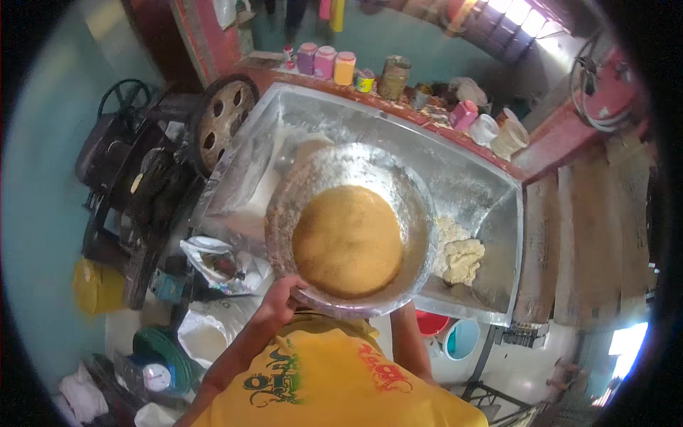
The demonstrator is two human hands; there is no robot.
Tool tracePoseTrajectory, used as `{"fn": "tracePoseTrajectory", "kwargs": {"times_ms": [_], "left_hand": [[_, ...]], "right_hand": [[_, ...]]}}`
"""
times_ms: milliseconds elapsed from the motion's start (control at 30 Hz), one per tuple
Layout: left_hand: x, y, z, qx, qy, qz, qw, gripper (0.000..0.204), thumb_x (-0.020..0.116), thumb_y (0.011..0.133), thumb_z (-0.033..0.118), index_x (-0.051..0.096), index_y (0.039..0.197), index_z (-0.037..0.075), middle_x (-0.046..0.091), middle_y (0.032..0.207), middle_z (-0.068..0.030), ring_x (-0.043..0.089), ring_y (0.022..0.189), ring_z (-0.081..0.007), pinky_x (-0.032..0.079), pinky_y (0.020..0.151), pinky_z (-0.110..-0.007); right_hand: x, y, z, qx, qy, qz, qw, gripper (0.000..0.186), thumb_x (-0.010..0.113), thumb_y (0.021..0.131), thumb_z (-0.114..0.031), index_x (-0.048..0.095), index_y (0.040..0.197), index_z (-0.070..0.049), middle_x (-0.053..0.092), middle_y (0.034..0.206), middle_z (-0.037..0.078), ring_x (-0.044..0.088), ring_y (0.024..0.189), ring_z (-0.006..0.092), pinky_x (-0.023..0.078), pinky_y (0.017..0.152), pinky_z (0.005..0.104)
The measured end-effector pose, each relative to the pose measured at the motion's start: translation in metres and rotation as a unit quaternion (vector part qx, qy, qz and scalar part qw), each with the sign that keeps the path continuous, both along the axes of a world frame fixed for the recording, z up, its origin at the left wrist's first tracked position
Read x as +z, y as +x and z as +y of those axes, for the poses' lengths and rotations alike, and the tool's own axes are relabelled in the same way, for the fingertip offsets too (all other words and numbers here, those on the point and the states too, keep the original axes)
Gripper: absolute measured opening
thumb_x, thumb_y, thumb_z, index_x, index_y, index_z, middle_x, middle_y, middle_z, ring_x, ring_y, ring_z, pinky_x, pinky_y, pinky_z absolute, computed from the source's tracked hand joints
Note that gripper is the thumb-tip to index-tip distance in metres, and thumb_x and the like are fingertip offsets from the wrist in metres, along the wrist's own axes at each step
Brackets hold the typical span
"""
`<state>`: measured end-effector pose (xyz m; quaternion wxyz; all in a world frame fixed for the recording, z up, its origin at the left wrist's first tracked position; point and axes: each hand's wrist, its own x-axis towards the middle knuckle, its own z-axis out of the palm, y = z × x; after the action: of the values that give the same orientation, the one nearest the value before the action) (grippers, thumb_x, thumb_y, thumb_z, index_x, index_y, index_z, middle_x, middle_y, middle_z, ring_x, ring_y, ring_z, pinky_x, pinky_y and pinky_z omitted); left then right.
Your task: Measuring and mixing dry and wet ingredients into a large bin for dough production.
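Observation:
A large round metal basin (421,196) is in front of my body, above the near side of a metal trough (491,299). Inside it lies a golden-brown, sugar-like mass (347,238) with a smooth rounded surface. White powder marks the basin's inner wall. My left hand (279,299) grips the near left rim, thumb over the edge. The right forearm (410,341) runs up to the near right side, where the basin hides that hand. A pale lump of dough (462,260) rests in the trough to the right, and white flour (260,192) lies to the left.
Jars with coloured lids (325,62) and tins (393,77) line the ledge behind the trough. A machine with a large wheel (224,121) stands at left. Near it are open sacks (206,334) and a yellow bucket (97,286). Cardboard sheets (587,235) hang at right, above a white bucket (462,338).

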<state>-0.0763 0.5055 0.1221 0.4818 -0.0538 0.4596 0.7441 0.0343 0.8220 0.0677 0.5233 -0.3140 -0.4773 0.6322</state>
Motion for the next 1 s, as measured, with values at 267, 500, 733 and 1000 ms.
{"fn": "tracePoseTrajectory", "kwargs": {"times_ms": [267,500,733,1000], "left_hand": [[0.069,0.002,0.013,0.136,-0.087,-0.12,0.98,0.015,0.055,0.084,0.015,0.058,0.09,0.002,0.061,0.084,-0.0115,0.061,0.08,-0.0263,0.05,0.078,-0.038],[0.039,0.015,-0.035,0.088,-0.14,0.302,0.939,0.022,0.06,0.079,0.018,0.063,0.099,0.009,0.062,0.086,-0.0065,0.062,0.079,-0.0212,0.048,0.069,-0.032],[0.028,-0.004,-0.069,0.149,-0.029,-0.062,0.987,0.027,0.066,0.069,0.001,0.06,0.094,0.009,0.06,0.099,-0.0104,0.062,0.087,-0.0252,0.049,0.082,-0.033],[0.043,-0.039,-0.087,0.091,0.158,0.042,0.982,0.049,0.068,0.077,-0.016,0.049,0.113,0.011,0.059,0.096,-0.008,0.061,0.091,-0.0157,0.055,0.079,-0.038]], "right_hand": [[-0.001,-0.077,-0.035,0.088,0.117,-0.025,0.989,0.05,0.042,0.1,-0.039,0.042,0.139,-0.007,0.055,0.13,0.015,0.054,0.117,0.0284,0.036,0.107,0.0494],[0.004,-0.048,-0.06,0.184,0.235,-0.04,0.954,0.051,0.041,0.1,-0.039,0.042,0.139,-0.007,0.055,0.131,0.014,0.054,0.118,0.0288,0.034,0.108,0.0508],[0.031,-0.079,-0.095,0.129,0.372,-0.027,0.919,0.051,0.041,0.1,-0.04,0.042,0.14,-0.008,0.055,0.131,0.014,0.053,0.118,0.0293,0.033,0.108,0.0522],[0.135,-0.094,-0.101,0.174,0.393,0.043,0.902,0.05,0.033,0.1,-0.045,0.056,0.122,-0.006,0.057,0.127,0.015,0.052,0.12,0.0343,0.024,0.112,0.0591]]}}
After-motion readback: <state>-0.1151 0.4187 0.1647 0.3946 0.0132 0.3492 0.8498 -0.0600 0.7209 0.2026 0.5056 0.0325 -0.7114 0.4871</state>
